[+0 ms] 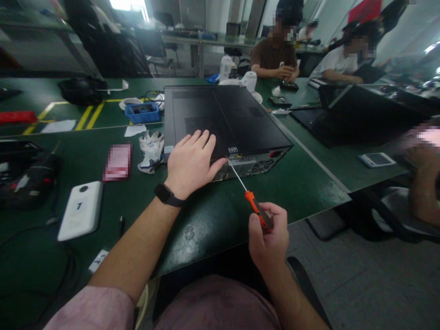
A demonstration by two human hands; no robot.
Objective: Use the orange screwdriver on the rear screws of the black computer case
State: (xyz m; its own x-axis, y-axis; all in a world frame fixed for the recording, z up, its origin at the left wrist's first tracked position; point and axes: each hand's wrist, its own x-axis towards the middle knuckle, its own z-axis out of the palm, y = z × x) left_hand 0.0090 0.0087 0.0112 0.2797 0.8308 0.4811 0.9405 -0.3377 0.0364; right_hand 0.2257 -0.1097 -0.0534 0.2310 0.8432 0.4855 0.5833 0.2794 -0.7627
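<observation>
A black desktop computer case [237, 112] lies on its side on the green table, its rear panel with the fan grille facing me. My left hand [190, 162] rests on the near left part of the case, fingers stretched over the top and thumb along the rear edge. In my right hand [270, 233] is a screwdriver [252, 199] with an orange and black handle. Its metal shaft slants up and left, and the tip meets the rear edge of the case by my left thumb. The screw or hole at the tip is too small to make out.
Left of the case are white work gloves [151, 151], a blue bin [142, 112] and a white power bank [80, 211]. A smartphone [377, 159] and a large black panel [371, 114] lie to the right. People sit across the table; another person's arm [426, 183] shows at the right.
</observation>
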